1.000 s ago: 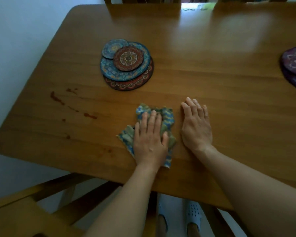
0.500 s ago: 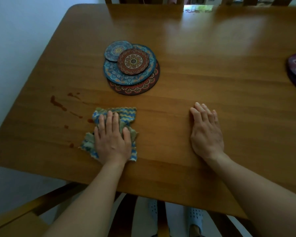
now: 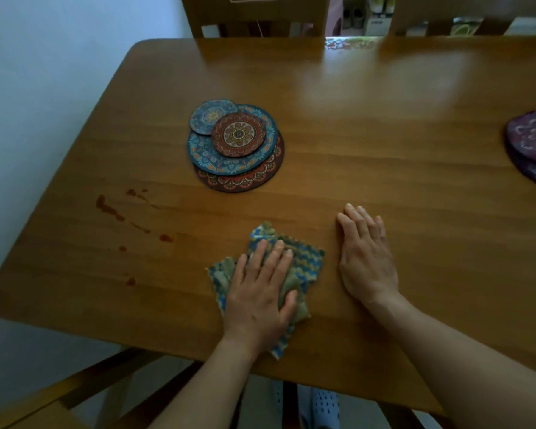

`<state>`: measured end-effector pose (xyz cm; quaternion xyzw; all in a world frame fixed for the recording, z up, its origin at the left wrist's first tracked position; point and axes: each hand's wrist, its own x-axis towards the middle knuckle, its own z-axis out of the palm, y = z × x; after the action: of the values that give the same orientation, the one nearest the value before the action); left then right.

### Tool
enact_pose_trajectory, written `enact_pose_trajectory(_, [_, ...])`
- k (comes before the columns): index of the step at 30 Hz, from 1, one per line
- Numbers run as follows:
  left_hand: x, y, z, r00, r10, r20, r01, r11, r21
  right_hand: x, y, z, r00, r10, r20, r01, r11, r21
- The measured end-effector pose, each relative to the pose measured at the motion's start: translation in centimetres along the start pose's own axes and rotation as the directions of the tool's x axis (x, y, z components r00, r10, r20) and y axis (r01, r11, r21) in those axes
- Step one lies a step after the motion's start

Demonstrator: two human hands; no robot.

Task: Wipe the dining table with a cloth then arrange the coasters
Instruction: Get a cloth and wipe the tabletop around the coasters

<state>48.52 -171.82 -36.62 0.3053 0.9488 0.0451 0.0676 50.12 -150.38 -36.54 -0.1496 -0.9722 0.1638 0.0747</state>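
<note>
Your wooden table (image 3: 384, 156) fills most of the view, with a pale wall (image 3: 44, 72) on the left. The cloth (image 3: 310, 264) lies on it, close to the near edge and about in the middle. It is blue and yellow with wavy stripes, and it is all bunched up. Your left hand (image 3: 257, 292) lies flat on top of it, with fingers straight and a bit spread. They press down and are not curled round it. Just right of the cloth, your right hand (image 3: 365, 261) rests flat on the bare wood. Its fingers are straight and close together, and it holds nothing. Left of the cloth, and apart from it, are red-brown spots and streaks (image 3: 109, 209) on the wood. Farther back sits a pile of round coasters (image 3: 235, 147). It has a big red one at the bottom, a big blue one on that, then a small blue one and a small red one on top. At the right edge are two purple coasters (image 3: 532, 140), one on the other, partly cut off. A wooden chair (image 3: 254, 13) stands at the far side.
</note>
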Motion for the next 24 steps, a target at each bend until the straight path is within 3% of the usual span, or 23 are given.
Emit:
enact_pose_trajectory(4, [1.1, -2.7, -0.5, 0.982, -0.184, -0.032, 0.185, 0.983, 0.012, 0.0, -0.1, 0.1, 1.000, 0.002, 0.003, -0.002, 1.000, -0.005])
enact_pose_trajectory(11, [7.2, -0.6, -1.3, 0.936, -0.346, -0.059, 0.347, 0.938, 0.006, 0.0, 0.0, 0.2, 1.000, -0.015, 0.021, 0.016, 0.999, -0.040])
enact_pose_trajectory(17, [5.2, 4.6, -0.5, 0.988, -0.147, -0.050, 0.148, 0.989, 0.020, 0.0, 0.0, 0.0, 0.999, -0.028, 0.036, 0.029, 0.999, -0.018])
enact_pose_trajectory(21, [1.8, 1.8, -0.5, 0.998, 0.061, 0.009, -0.061, 0.998, -0.006, -0.1, -0.2, -0.4, 0.999, -0.029, 0.039, 0.030, 0.999, -0.023])
enact_pose_trajectory(24, [0.5, -1.7, -0.7, 0.999, 0.045, 0.007, -0.045, 0.999, -0.027, -0.1, -0.2, -0.4, 0.999, -0.017, 0.028, 0.017, 1.000, -0.016])
